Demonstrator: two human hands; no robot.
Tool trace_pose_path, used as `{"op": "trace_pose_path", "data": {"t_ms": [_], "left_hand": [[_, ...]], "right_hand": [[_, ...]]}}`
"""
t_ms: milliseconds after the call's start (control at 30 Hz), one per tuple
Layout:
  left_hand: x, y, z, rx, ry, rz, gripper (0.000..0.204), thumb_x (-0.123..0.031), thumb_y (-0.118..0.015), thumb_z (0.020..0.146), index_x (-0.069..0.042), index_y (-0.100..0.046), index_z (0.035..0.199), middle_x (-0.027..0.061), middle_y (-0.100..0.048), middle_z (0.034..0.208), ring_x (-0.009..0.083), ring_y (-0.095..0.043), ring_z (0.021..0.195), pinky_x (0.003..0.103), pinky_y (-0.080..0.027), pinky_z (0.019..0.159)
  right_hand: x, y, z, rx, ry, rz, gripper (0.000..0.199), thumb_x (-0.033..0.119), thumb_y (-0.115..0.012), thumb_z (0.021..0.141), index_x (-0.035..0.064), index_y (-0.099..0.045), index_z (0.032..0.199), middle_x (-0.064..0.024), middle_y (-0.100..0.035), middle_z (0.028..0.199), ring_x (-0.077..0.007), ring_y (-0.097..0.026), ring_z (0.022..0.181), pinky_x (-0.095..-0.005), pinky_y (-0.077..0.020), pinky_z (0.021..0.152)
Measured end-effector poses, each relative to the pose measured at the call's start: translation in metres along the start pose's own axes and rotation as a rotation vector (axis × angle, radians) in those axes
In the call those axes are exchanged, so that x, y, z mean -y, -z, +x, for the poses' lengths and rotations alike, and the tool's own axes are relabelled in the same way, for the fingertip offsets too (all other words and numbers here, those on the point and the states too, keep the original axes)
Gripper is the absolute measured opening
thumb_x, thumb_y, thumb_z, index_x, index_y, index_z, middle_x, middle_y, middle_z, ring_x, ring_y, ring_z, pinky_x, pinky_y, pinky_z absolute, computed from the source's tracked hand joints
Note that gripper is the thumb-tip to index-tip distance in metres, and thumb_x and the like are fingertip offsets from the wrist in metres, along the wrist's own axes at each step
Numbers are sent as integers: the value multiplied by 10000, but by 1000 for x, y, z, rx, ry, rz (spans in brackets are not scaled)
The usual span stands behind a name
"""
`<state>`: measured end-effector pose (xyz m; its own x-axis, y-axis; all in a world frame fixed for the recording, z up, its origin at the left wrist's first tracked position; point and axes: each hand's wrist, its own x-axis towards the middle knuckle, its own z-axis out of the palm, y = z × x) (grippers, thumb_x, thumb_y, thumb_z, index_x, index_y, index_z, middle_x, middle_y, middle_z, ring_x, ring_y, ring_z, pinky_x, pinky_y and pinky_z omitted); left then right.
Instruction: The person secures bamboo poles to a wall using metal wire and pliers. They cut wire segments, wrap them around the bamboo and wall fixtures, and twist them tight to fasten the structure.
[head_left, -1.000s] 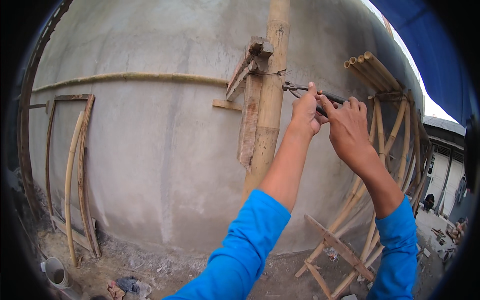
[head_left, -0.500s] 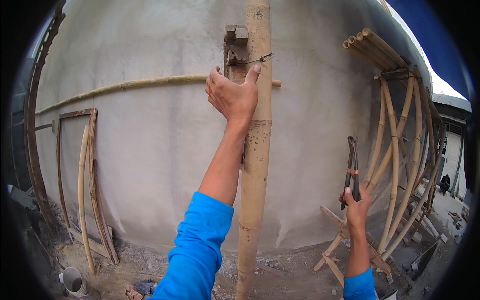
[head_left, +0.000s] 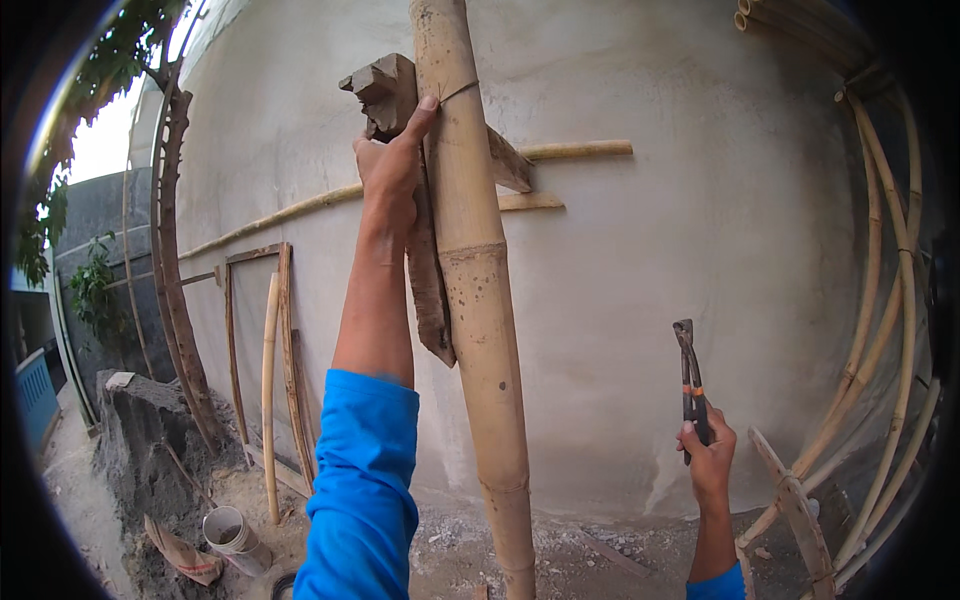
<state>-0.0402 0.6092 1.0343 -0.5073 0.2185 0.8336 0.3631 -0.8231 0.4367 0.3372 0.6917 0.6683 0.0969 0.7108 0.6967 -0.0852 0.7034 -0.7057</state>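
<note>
Blocking part of the wall [head_left: 620, 290], bamboo pole [head_left: 480, 310], bucket [head_left: 240, 543] lower left.

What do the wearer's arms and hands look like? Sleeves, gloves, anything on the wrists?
Bright blue sleeves: the left sleeve is creased and ends partway along the forearm; only a short piece of the right sleeve shows at the lower edge. Left hand and right hand are ungloved, no watch or wristband visible.

No words or numbers can be read here. The sack [head_left: 183, 552] on the ground has faint reddish marks, but they are too small and blurry to tell if they are letters. Nothing on the bucket [head_left: 232, 532] beside it can be read.
</note>
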Motion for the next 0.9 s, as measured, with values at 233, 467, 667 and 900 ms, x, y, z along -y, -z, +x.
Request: {"op": "trace_pose_path", "data": {"t_ms": [233, 467, 667, 900], "left_hand": [[-33, 56, -141, -132, -373, 401, 618, -426, -703, 946, 81, -559, 1269, 304, -640, 1195, 327, -652, 1105, 464, -499, 971], [-19, 102, -220, 411, 189, -518, 311, -298, -428, 1094, -61, -592, 979, 113, -623, 915, 262, -612, 883, 411, -482, 828], [-7, 121, -233, 537, 337, -1083, 340, -304, -353, 1102, -71, -581, 1007, 96, -561, 962, 262, -532, 960, 441, -437, 904], [-5, 136, -226, 382, 319, -748, 253, -276, -501, 1062, -76, -608, 949, 40, -547, 824, 189, -547, 823, 381, -457, 788]], "right_hand": [[-33, -14, 5, 79, -147, 242, 467, 52, -678, 925, -38, -579, 1372, -51, -608, 963, -76, -553, 713, -230, -469, 610], [-38, -37, -23, 130, -221, 436, 494, 60, -626, 979, 4, -504, 1454, -67, -634, 979, -96, -566, 737, -244, -484, 621], [2, -45, -57, 92, -196, 535, 536, 89, -618, 994, 8, -443, 1494, -90, -622, 1034, -114, -579, 780, -252, -493, 632], [29, -59, -80, 9, -175, 543, 571, 93, -640, 977, -13, -425, 1496, -95, -620, 1023, -125, -590, 771, -274, -506, 599]]}}
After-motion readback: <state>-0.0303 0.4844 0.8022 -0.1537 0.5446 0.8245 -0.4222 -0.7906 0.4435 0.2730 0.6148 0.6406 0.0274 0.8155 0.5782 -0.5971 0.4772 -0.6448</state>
